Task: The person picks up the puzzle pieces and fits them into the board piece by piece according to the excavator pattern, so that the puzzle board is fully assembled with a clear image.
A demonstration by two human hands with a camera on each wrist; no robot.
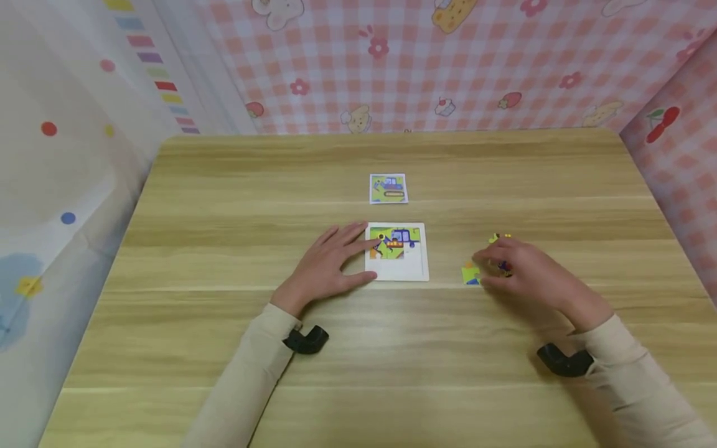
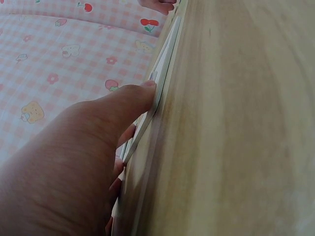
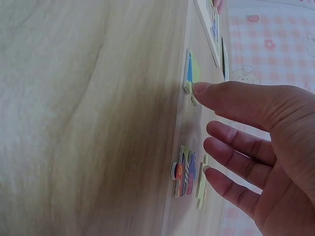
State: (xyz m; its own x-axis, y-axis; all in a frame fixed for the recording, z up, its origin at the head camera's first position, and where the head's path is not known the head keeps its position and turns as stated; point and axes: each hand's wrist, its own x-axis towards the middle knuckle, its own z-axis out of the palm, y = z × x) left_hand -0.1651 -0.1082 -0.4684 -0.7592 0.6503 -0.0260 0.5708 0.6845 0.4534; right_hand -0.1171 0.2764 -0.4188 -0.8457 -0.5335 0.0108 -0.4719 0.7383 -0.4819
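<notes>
Left hand [image 1: 330, 264] spread, fingers apart, on white puzzle tray [image 1: 416, 270]; green-and-blue puzzle piece [image 1: 470, 275] lies flat on table [image 1: 392, 361], to the tray's right; right hand [image 1: 526, 274] beside it, thumb at piece's edge, fingers apart; piece looks thin, light, stiff, maybe slick; best pinched by opposite edges.

A long, pale beige cloth sleeve [image 1: 238, 386] is worn on the left arm, finished at the wrist. A matching beige cloth sleeve [image 1: 644, 386] is worn on the right, marked by creases. A black, elbow-shaped attachment [image 1: 305, 344] is seen at the left cuff; its black, bent counterpart [image 1: 562, 366] is seen at the right.
</notes>
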